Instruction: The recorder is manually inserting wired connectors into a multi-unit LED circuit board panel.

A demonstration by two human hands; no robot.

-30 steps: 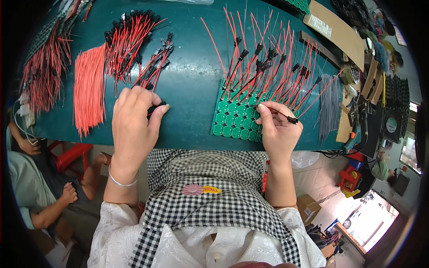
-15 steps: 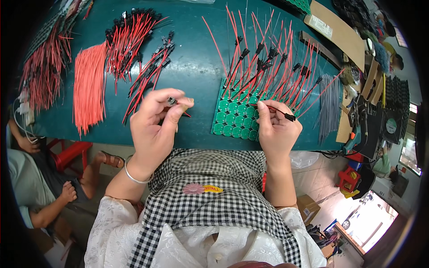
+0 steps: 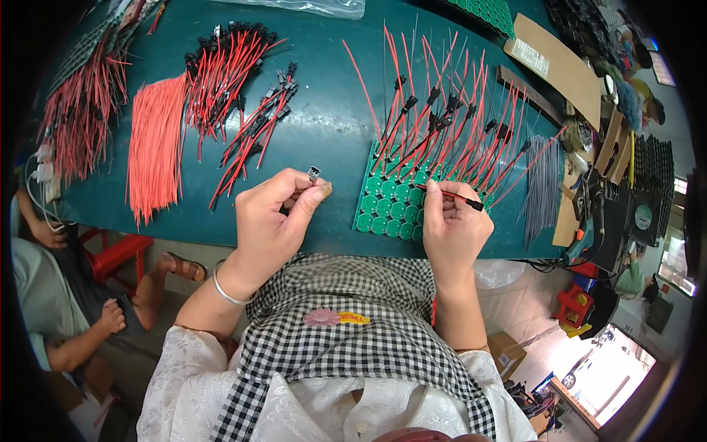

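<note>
My left hand (image 3: 274,221) is closed, with thumb and forefinger pinching a small black wire connector (image 3: 314,174) whose socket end points up. The rest of its lead is mostly hidden by my fingers. At the near right corner of a green circuit board panel (image 3: 384,208), my right hand (image 3: 456,232) pinches a red and black connector lead (image 3: 455,195). That lead's black plug (image 3: 473,204) sticks out to the right, past my fingers. Several red and black leads with plugs (image 3: 442,121) rise from the panel's rows of round boards, beyond my right hand.
Left on the green table (image 3: 324,88) are a sheaf of red wires (image 3: 155,147), a pile of connector leads (image 3: 228,74) and a smaller bunch (image 3: 258,121). Grey wires (image 3: 541,184) lie right of the panel. A seated person (image 3: 110,317) is at the left.
My left hand has moved right, toward the panel, and the connector in it has turned so its socket points up. My right hand keeps its lead, barely shifted. The whole view has shifted slightly.
</note>
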